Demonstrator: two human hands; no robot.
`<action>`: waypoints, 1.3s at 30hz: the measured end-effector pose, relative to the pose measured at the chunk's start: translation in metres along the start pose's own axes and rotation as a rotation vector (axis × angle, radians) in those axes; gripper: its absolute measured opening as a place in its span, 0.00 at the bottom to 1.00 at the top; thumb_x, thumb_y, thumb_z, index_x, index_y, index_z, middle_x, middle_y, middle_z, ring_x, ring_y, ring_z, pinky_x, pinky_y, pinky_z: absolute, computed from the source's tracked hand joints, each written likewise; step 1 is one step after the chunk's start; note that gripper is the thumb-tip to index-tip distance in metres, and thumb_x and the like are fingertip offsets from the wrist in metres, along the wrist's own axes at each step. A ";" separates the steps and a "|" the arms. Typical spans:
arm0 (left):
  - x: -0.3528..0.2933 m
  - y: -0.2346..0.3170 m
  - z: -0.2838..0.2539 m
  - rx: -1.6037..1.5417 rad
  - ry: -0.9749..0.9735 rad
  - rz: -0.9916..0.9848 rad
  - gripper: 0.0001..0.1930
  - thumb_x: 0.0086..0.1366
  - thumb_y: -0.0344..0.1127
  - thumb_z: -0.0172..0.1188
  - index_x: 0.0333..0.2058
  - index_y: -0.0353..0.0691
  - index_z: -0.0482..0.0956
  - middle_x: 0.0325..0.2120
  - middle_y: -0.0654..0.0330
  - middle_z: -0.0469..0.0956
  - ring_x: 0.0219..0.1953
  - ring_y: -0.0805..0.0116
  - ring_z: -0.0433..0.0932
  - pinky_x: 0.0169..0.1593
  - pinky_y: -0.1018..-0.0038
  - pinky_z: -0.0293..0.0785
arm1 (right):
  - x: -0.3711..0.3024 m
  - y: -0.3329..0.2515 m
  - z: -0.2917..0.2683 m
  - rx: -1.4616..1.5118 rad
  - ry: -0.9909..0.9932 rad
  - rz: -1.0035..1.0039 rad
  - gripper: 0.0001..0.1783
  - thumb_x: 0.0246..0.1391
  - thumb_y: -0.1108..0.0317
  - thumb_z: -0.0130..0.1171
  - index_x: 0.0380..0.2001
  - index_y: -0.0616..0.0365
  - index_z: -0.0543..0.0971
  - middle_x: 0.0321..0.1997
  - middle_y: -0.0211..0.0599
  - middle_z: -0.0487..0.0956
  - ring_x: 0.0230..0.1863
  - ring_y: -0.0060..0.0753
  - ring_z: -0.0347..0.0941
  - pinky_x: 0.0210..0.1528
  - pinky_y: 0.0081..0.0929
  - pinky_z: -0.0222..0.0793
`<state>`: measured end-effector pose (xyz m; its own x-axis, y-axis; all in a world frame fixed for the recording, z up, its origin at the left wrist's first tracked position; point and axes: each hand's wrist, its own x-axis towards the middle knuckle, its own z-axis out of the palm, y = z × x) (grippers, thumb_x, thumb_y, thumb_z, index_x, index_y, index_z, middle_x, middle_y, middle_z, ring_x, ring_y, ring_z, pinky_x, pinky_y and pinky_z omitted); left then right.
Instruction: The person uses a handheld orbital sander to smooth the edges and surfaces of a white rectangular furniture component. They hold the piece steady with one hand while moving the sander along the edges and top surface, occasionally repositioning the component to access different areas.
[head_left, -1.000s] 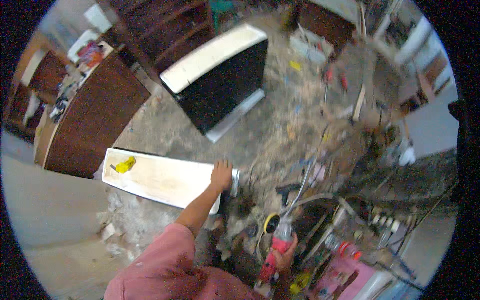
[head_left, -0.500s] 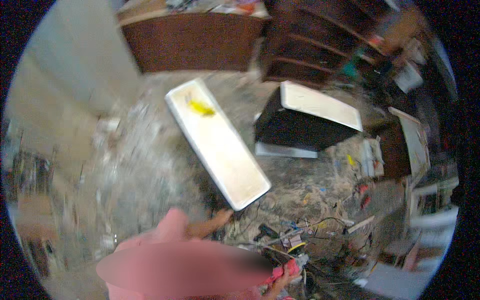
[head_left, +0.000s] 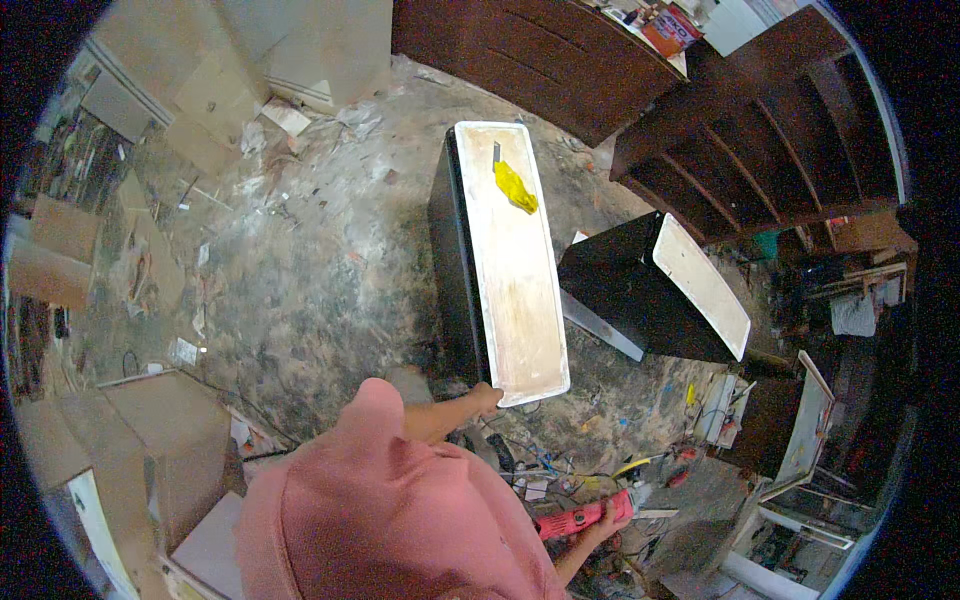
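Observation:
My left hand [head_left: 487, 398] grips the near left corner of a long black cabinet [head_left: 455, 255], its fingers bent over the edge. The cabinet's top panel [head_left: 522, 330] is cream with a white rim. On the panel's far part lie a crumpled yellow piece [head_left: 515, 188], perhaps cloth or plastic, and a small grey strip [head_left: 497, 152]. Low on the right, my right hand [head_left: 607, 522] is closed around a red angle grinder [head_left: 570, 520]. A yellow-edged disc [head_left: 632, 466] shows at the grinder's far end. Pink cloth over my body covers much of the lower middle.
A second black cabinet [head_left: 620, 285] with a cream panel leans to the right. Cords and tools [head_left: 540, 475] litter the floor ahead of the grinder. Brown drawers [head_left: 530, 60] and brown shelves [head_left: 770, 150] stand at the back; a cardboard box [head_left: 165, 450] is at left.
The view has turned, so the cabinets appear farther right and more upright, and the blur has cleared. My left hand stays at the cabinet corner; my right hand still holds the grinder.

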<state>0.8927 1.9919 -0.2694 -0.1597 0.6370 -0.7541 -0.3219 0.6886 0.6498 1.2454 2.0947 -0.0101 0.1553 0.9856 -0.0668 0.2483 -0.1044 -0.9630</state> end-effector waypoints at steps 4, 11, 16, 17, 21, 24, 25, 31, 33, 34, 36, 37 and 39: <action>-0.007 0.009 -0.005 0.101 0.186 -0.057 0.23 0.62 0.46 0.60 0.35 0.24 0.83 0.35 0.39 0.84 0.36 0.48 0.87 0.40 0.55 0.83 | 0.033 0.011 0.003 -0.022 -0.057 0.022 0.42 0.51 0.62 0.72 0.66 0.60 0.65 0.62 0.46 0.74 0.56 0.44 0.74 0.60 0.42 0.73; -0.031 0.020 -0.025 0.137 0.583 0.002 0.37 0.63 0.34 0.52 0.69 0.26 0.57 0.60 0.30 0.71 0.59 0.34 0.74 0.64 0.52 0.71 | 0.075 0.005 0.002 -0.004 -0.222 0.045 0.43 0.53 0.65 0.69 0.68 0.60 0.59 0.60 0.45 0.74 0.55 0.40 0.74 0.56 0.40 0.75; -0.049 -0.005 0.015 0.256 0.409 0.074 0.49 0.64 0.32 0.50 0.74 0.27 0.28 0.65 0.26 0.64 0.61 0.33 0.73 0.65 0.55 0.70 | 0.096 -0.011 0.005 0.033 -0.238 -0.001 0.35 0.56 0.63 0.66 0.65 0.55 0.65 0.53 0.38 0.75 0.48 0.36 0.76 0.51 0.35 0.76; -0.050 -0.010 0.018 0.251 0.337 0.042 0.49 0.64 0.32 0.50 0.74 0.27 0.26 0.66 0.26 0.62 0.62 0.33 0.72 0.66 0.55 0.70 | 0.105 -0.016 0.008 -0.025 -0.192 0.067 0.31 0.56 0.63 0.66 0.61 0.55 0.68 0.52 0.36 0.76 0.48 0.33 0.75 0.51 0.33 0.75; -0.051 -0.028 0.022 0.328 0.369 0.126 0.47 0.64 0.33 0.51 0.74 0.27 0.32 0.67 0.29 0.62 0.63 0.33 0.71 0.67 0.56 0.68 | 0.116 -0.022 0.009 0.038 -0.297 0.038 0.29 0.57 0.64 0.65 0.60 0.55 0.69 0.50 0.36 0.77 0.45 0.32 0.76 0.46 0.32 0.77; -0.057 -0.033 0.018 0.250 0.339 0.136 0.48 0.63 0.34 0.55 0.75 0.29 0.38 0.64 0.29 0.67 0.64 0.35 0.72 0.67 0.56 0.68 | 0.123 -0.021 0.015 0.001 -0.318 0.021 0.31 0.56 0.66 0.66 0.61 0.54 0.67 0.50 0.37 0.77 0.43 0.33 0.77 0.44 0.32 0.78; -0.059 -0.032 0.015 0.220 0.332 0.148 0.48 0.63 0.35 0.55 0.75 0.29 0.38 0.64 0.29 0.67 0.64 0.36 0.71 0.67 0.56 0.68 | 0.122 -0.019 0.016 0.013 -0.333 0.031 0.32 0.56 0.66 0.66 0.62 0.54 0.66 0.49 0.37 0.77 0.42 0.34 0.77 0.44 0.33 0.78; -0.048 -0.005 -0.011 -0.039 0.434 0.201 0.48 0.62 0.34 0.55 0.74 0.26 0.37 0.59 0.29 0.72 0.46 0.41 0.83 0.54 0.55 0.78 | 0.106 0.004 0.028 -0.004 -0.289 0.011 0.34 0.55 0.67 0.66 0.62 0.53 0.63 0.45 0.38 0.76 0.40 0.34 0.77 0.40 0.33 0.79; -0.036 0.000 -0.022 0.080 0.348 0.128 0.48 0.61 0.34 0.53 0.74 0.25 0.37 0.59 0.28 0.72 0.45 0.41 0.84 0.53 0.55 0.78 | 0.087 0.009 0.029 -0.013 -0.275 -0.037 0.33 0.55 0.67 0.66 0.61 0.53 0.63 0.44 0.38 0.77 0.39 0.35 0.78 0.40 0.34 0.79; -0.030 0.000 -0.027 0.134 0.312 0.110 0.48 0.62 0.34 0.53 0.74 0.24 0.36 0.59 0.28 0.71 0.47 0.41 0.83 0.54 0.55 0.78 | 0.076 0.010 0.031 -0.038 -0.212 -0.020 0.33 0.55 0.67 0.66 0.60 0.53 0.63 0.43 0.39 0.77 0.39 0.35 0.78 0.39 0.35 0.79; -0.029 -0.008 -0.033 0.326 0.299 0.226 0.41 0.62 0.34 0.52 0.72 0.24 0.51 0.59 0.31 0.73 0.52 0.41 0.81 0.56 0.56 0.77 | 0.046 0.007 0.035 -0.141 -0.193 -0.029 0.44 0.54 0.64 0.68 0.69 0.58 0.55 0.53 0.45 0.73 0.47 0.40 0.75 0.49 0.37 0.75; -0.029 -0.012 -0.046 0.437 0.122 0.319 0.33 0.62 0.34 0.53 0.65 0.26 0.67 0.57 0.34 0.76 0.57 0.41 0.79 0.59 0.57 0.75 | 0.024 0.005 0.038 -0.088 -0.177 0.039 0.52 0.54 0.61 0.69 0.73 0.61 0.50 0.62 0.49 0.69 0.56 0.43 0.71 0.59 0.40 0.70; -0.038 -0.022 -0.067 0.404 -0.126 0.323 0.29 0.62 0.34 0.54 0.63 0.28 0.72 0.58 0.37 0.76 0.60 0.41 0.76 0.64 0.61 0.73 | -0.017 -0.008 0.045 -0.104 -0.176 0.017 0.58 0.52 0.62 0.71 0.77 0.64 0.46 0.71 0.51 0.64 0.64 0.46 0.69 0.67 0.43 0.68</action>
<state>0.8434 1.9293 -0.2620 -0.0704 0.8580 -0.5087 0.1139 0.5136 0.8504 1.1974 2.0846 -0.0136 -0.0065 0.9907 -0.1360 0.3457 -0.1254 -0.9299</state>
